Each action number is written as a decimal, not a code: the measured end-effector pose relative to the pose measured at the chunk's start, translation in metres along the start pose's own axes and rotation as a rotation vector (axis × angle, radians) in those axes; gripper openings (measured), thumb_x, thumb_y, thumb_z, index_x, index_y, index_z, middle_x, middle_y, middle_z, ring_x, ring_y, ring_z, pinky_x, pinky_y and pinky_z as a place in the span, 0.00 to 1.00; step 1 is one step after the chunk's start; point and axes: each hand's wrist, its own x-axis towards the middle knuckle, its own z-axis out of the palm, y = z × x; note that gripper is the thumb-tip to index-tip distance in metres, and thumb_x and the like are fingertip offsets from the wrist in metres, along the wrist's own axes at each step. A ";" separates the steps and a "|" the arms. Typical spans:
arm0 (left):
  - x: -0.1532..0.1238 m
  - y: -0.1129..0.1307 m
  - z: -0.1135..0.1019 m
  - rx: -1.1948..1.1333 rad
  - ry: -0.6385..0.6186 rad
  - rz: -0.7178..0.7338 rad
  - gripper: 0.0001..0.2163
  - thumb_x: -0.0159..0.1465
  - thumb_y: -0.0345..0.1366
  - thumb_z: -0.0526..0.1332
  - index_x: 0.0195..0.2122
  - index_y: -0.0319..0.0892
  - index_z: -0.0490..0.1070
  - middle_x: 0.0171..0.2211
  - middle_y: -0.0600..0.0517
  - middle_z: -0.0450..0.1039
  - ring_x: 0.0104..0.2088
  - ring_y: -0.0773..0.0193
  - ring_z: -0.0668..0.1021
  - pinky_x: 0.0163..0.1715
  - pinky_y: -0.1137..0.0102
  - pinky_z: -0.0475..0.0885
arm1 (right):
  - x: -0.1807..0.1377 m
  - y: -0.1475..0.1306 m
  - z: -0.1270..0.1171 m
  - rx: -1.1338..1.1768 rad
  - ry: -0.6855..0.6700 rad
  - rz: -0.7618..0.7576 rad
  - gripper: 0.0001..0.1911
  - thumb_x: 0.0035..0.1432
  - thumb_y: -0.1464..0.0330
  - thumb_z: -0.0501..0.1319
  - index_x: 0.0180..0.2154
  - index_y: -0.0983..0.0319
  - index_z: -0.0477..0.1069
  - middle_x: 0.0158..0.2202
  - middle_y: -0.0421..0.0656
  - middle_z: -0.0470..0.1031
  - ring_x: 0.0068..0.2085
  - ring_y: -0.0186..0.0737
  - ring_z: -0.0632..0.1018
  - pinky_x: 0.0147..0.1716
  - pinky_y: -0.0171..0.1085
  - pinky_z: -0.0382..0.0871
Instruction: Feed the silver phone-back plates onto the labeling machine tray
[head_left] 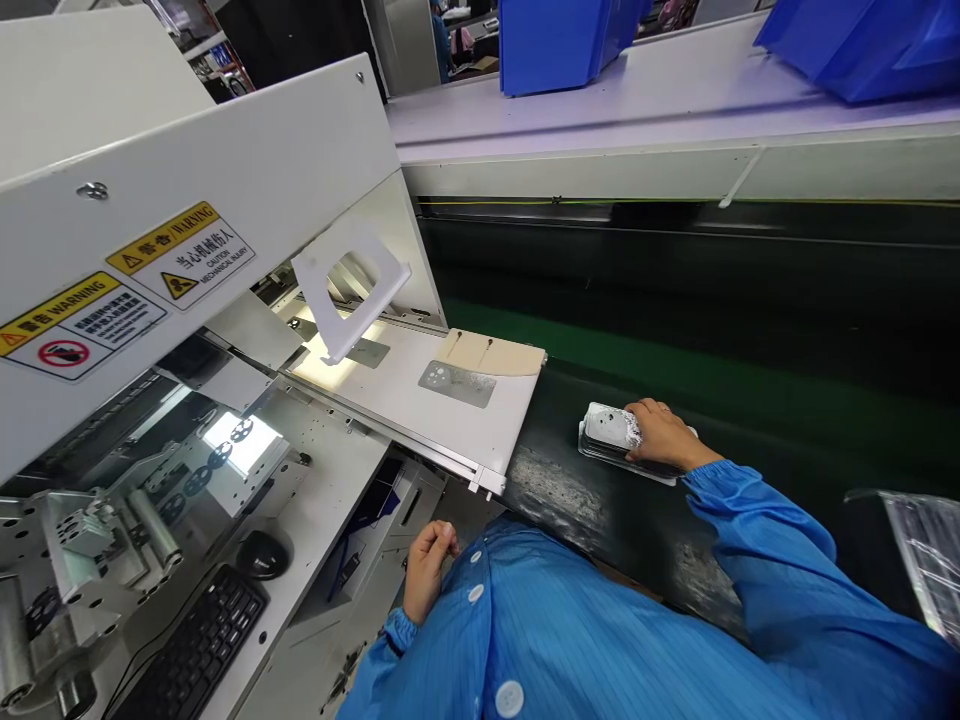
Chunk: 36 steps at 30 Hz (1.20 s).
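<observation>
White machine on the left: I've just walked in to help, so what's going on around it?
A person in a blue smock has the right hand on the right end of a stack of thin plates on the dark surface. The left hand is loosely curled near the smock. One plate lies on the white board, another farther in, by the machine.

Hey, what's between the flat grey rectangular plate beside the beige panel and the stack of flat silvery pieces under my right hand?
In the head view, no object: just flat white bed, then flat black surface up to the stack.
</observation>
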 end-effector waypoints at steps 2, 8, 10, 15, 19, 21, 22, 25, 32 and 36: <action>0.000 0.000 0.000 0.001 0.002 -0.002 0.19 0.54 0.52 0.64 0.20 0.40 0.67 0.22 0.54 0.66 0.25 0.67 0.68 0.28 0.71 0.64 | 0.000 0.001 0.000 0.005 0.002 0.000 0.39 0.29 0.64 0.71 0.48 0.63 0.66 0.47 0.51 0.67 0.50 0.58 0.68 0.47 0.46 0.67; 0.000 0.000 0.001 0.012 0.003 0.002 0.20 0.54 0.53 0.64 0.20 0.41 0.67 0.21 0.55 0.66 0.24 0.67 0.68 0.28 0.71 0.64 | -0.003 0.001 -0.006 0.035 0.013 0.014 0.37 0.31 0.63 0.69 0.48 0.64 0.66 0.47 0.52 0.70 0.50 0.57 0.70 0.48 0.45 0.67; 0.000 0.000 0.001 0.017 0.000 0.010 0.20 0.55 0.53 0.63 0.20 0.41 0.67 0.21 0.55 0.66 0.24 0.67 0.68 0.28 0.71 0.64 | -0.004 0.001 -0.011 0.048 0.022 0.020 0.37 0.33 0.63 0.68 0.49 0.65 0.66 0.47 0.52 0.70 0.49 0.57 0.71 0.48 0.45 0.67; -0.002 0.001 0.001 0.026 -0.013 0.040 0.19 0.56 0.52 0.63 0.20 0.41 0.66 0.21 0.55 0.65 0.25 0.67 0.68 0.29 0.71 0.64 | -0.009 -0.003 -0.029 0.071 0.051 0.046 0.38 0.35 0.61 0.67 0.51 0.68 0.65 0.48 0.55 0.69 0.46 0.58 0.73 0.43 0.46 0.70; -0.002 0.005 0.006 0.034 -0.023 0.068 0.18 0.56 0.49 0.64 0.19 0.40 0.66 0.20 0.55 0.65 0.24 0.68 0.68 0.29 0.71 0.64 | -0.015 -0.027 -0.049 0.123 0.087 -0.010 0.39 0.39 0.56 0.66 0.53 0.66 0.65 0.50 0.55 0.69 0.46 0.59 0.73 0.40 0.46 0.72; -0.001 0.010 0.013 0.004 -0.051 0.073 0.14 0.54 0.47 0.67 0.27 0.40 0.71 0.22 0.55 0.68 0.25 0.68 0.70 0.29 0.71 0.65 | -0.020 -0.060 -0.057 0.248 0.112 -0.147 0.39 0.40 0.53 0.66 0.53 0.64 0.65 0.49 0.54 0.70 0.46 0.57 0.73 0.43 0.46 0.71; 0.000 0.014 0.018 -0.036 -0.080 0.078 0.16 0.53 0.47 0.68 0.35 0.42 0.72 0.26 0.54 0.70 0.26 0.68 0.71 0.30 0.70 0.67 | -0.024 -0.082 -0.061 0.330 0.114 -0.237 0.39 0.41 0.53 0.66 0.53 0.64 0.65 0.49 0.53 0.70 0.46 0.56 0.74 0.44 0.46 0.71; 0.004 0.027 0.034 -0.227 -0.166 0.193 0.38 0.49 0.49 0.70 0.59 0.52 0.56 0.47 0.47 0.71 0.42 0.59 0.76 0.42 0.63 0.71 | -0.041 -0.160 -0.064 0.536 0.013 -0.465 0.40 0.43 0.54 0.66 0.56 0.64 0.62 0.49 0.51 0.70 0.46 0.53 0.74 0.45 0.44 0.70; 0.007 0.039 0.043 -0.452 0.125 0.331 0.40 0.54 0.56 0.63 0.63 0.52 0.47 0.52 0.44 0.70 0.51 0.52 0.74 0.53 0.57 0.67 | -0.080 -0.291 -0.047 0.647 -0.290 -0.635 0.46 0.44 0.66 0.69 0.61 0.60 0.50 0.51 0.50 0.68 0.46 0.49 0.74 0.43 0.42 0.69; 0.004 0.051 0.027 -0.601 0.336 0.285 0.29 0.54 0.55 0.62 0.54 0.53 0.57 0.42 0.50 0.74 0.42 0.56 0.78 0.48 0.57 0.71 | -0.075 -0.295 -0.035 0.723 -0.380 -0.709 0.50 0.45 0.60 0.69 0.64 0.63 0.47 0.59 0.54 0.60 0.57 0.54 0.65 0.54 0.49 0.63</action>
